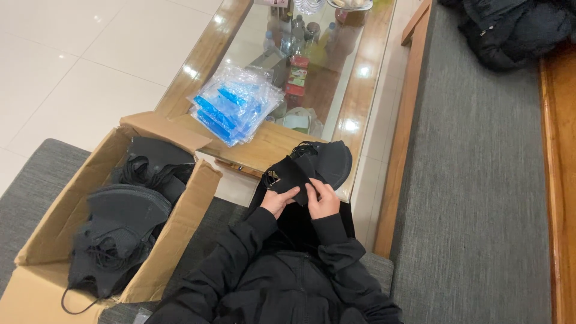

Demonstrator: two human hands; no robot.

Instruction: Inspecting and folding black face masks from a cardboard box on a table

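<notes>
1. A black face mask (292, 175) is pinched by the left hand (278, 201) and the right hand (323, 201), fingers closed on its lower edge, above the lap and just in front of the table edge.
2. The mask's long axis is seen running from lower left to upper right, toward a small stack of black masks (327, 161) lying on the wooden table (270, 147) — touching or apart cannot be told.
3. A pile of clear blue-striped plastic bags (235, 110) is laid further along the table.
4. An open cardboard box (66, 210) — filled with black masks (123, 219) and their ear loops — is set to the left.
</notes>
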